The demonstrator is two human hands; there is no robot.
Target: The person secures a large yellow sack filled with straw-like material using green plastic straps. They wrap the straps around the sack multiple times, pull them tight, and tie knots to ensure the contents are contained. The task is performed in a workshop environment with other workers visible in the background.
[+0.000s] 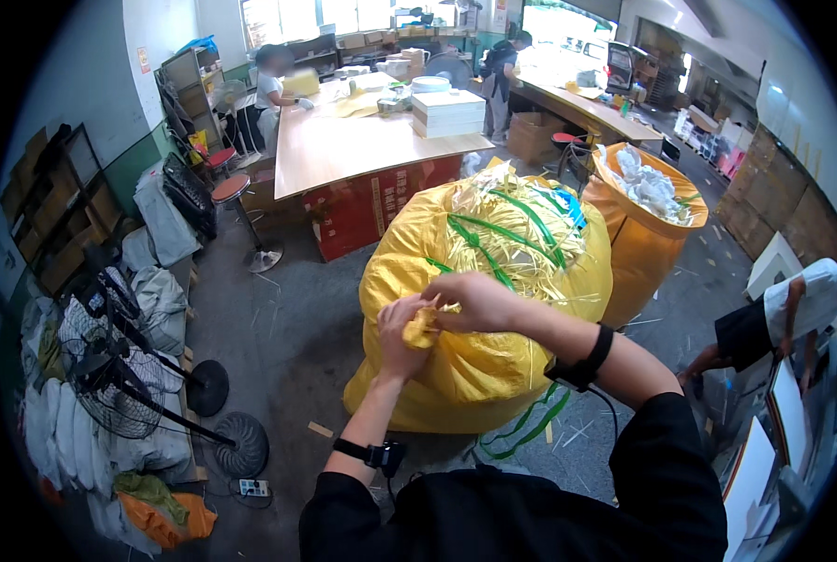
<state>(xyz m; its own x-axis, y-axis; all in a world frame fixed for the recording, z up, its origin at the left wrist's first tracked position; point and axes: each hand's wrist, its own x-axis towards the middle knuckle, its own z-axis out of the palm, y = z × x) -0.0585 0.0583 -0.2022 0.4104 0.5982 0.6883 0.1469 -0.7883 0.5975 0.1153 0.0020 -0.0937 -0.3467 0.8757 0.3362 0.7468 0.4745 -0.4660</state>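
A big, bulging yellow woven sack (418,242) stands right in front of me. Pale yellow strips (521,245) fill its mouth, with green straps (474,239) lying across them. My left hand (401,337) is closed around a bunched, twisted piece of the sack's rim on the near side. Just to the right, my right hand (477,302) bends over the same bunch, its fingers curled against the yellow material; its fingertips are partly hidden. Dark bands with small devices are strapped to both my forearms.
Behind the sack, at right, is an orange bag (638,248) holding white scrap. A large table (334,155) with white boxes stands beyond. Pedestal fans (118,384) and piled sacks line the left. Co-workers are at the far tables; another person (793,304) is at right.
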